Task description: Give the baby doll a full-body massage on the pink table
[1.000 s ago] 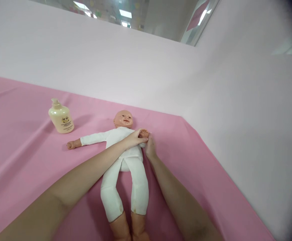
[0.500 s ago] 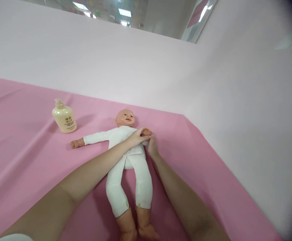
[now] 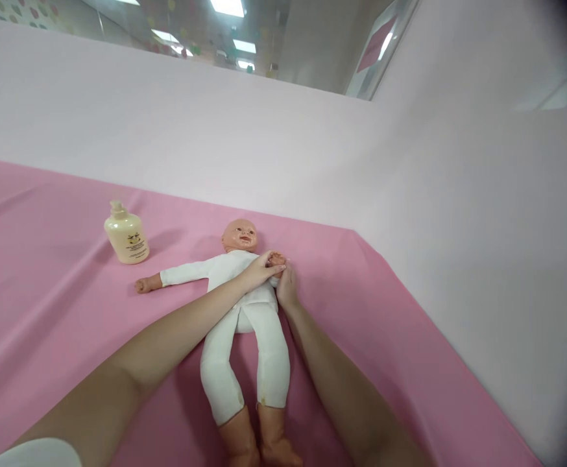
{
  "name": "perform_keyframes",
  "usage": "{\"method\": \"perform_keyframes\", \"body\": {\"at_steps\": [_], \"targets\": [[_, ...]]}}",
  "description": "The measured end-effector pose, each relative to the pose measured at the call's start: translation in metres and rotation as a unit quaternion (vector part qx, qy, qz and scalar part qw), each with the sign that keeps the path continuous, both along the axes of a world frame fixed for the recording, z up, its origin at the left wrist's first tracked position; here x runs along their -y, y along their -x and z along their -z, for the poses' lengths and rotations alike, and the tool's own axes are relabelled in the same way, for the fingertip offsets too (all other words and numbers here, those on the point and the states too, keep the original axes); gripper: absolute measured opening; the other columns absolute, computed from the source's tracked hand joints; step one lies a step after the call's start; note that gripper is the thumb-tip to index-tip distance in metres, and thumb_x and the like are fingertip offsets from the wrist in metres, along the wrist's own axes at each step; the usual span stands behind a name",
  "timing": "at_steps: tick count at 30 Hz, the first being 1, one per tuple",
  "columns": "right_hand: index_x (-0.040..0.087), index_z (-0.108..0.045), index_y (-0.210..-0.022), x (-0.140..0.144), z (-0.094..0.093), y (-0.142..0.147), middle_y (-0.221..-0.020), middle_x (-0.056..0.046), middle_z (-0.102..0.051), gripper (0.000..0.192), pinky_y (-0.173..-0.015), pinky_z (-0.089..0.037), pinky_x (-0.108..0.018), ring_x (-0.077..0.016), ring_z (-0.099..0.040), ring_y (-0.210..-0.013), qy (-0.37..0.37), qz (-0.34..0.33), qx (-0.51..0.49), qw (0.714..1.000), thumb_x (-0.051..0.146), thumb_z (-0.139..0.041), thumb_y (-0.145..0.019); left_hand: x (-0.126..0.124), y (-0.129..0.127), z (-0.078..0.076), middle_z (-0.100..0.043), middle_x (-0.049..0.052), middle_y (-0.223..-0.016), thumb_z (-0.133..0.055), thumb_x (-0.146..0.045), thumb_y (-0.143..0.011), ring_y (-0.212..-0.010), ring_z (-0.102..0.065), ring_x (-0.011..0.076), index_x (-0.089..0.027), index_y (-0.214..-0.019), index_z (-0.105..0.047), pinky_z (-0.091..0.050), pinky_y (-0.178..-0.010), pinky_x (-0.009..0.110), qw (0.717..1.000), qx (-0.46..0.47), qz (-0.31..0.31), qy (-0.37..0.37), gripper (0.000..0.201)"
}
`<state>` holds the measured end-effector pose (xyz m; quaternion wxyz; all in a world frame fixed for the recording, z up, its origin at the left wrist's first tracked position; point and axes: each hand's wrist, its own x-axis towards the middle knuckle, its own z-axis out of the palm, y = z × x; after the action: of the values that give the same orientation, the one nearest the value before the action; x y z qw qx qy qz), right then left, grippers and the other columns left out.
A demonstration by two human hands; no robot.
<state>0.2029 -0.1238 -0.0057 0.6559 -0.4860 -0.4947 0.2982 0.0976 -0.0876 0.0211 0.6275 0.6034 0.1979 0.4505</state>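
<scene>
While pinching a doll [image 3: 262, 314] by one hand [image 3: 277, 258], at 1 o'clock from the belly [image 3: 263, 296], with the left hand [image 3: 255, 273], resting the right hand [image 3: 287, 289] alongside, hold unclear; lying face-up on pink cloth [image 3: 351, 292], likely light, soft-bodied, best gripped by that stiffer-looking end.
</scene>
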Motion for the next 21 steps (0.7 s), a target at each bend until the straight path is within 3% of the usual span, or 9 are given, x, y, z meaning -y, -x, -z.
{"method": "perform_keyframes", "body": {"at_steps": [15,21], "targets": [[0.021,-0.07,-0.097,0.001,-0.0028,0.0045,-0.102,-0.009,-0.075,0.055,-0.096,-0.05,-0.041,-0.0241,-0.067,-0.1,0.007,0.015,0.008,1.0,0.064,-0.036,-0.091,0.0031,0.0021,-0.0034,-0.064,0.003,-0.092,-0.079,-0.042,-0.07,-0.09,-0.059,0.0173,-0.016,-0.098,-0.058,-0.043,-0.09,0.033,1.0,-0.012,-0.008,0.0,0.044],[0.022,-0.068,-0.107,-0.0021,0.0012,0.0001,-0.113,-0.006,-0.071,0.047,-0.101,-0.046,-0.038,-0.0212,-0.064,-0.109,-0.028,0.008,0.011,1.0,0.057,-0.041,-0.092,-0.0015,-0.0001,-0.0032,-0.068,0.005,-0.098,-0.064,-0.048,-0.084,-0.101,-0.06,0.0195,-0.017,-0.095,-0.063,-0.042,-0.097,0.033,1.0,0.004,-0.023,-0.004,0.033]]}}
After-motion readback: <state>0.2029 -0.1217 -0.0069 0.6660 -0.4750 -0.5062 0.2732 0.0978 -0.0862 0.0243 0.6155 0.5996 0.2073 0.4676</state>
